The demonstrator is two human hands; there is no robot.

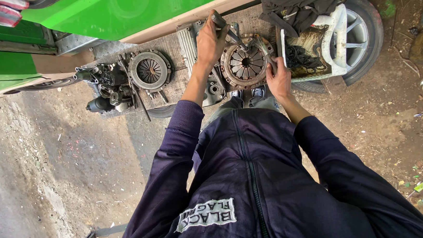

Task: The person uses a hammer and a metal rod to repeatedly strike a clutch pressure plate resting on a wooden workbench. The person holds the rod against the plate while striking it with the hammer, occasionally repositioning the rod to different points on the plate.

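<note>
A rusty round clutch pressure plate (245, 65) lies on a wooden board (169, 47) in front of me. My left hand (210, 39) is closed around a dark metal tool handle (226, 28) that reaches over the plate's upper left edge. My right hand (278, 79) grips the plate's right rim, where a second metal tool (263, 47) leans across it. A second, greyer clutch plate (149, 71) rests further left on the board, untouched. My dark blue sleeves and zipped jacket fill the lower view.
A bright green car body (121, 8) spans the top left. Greasy engine parts (104, 87) sit at the board's left end. A wheel with a silver rim (360, 35) and a white tray (338, 39) under dark cloth lie at the right. Bare dirt ground surrounds everything.
</note>
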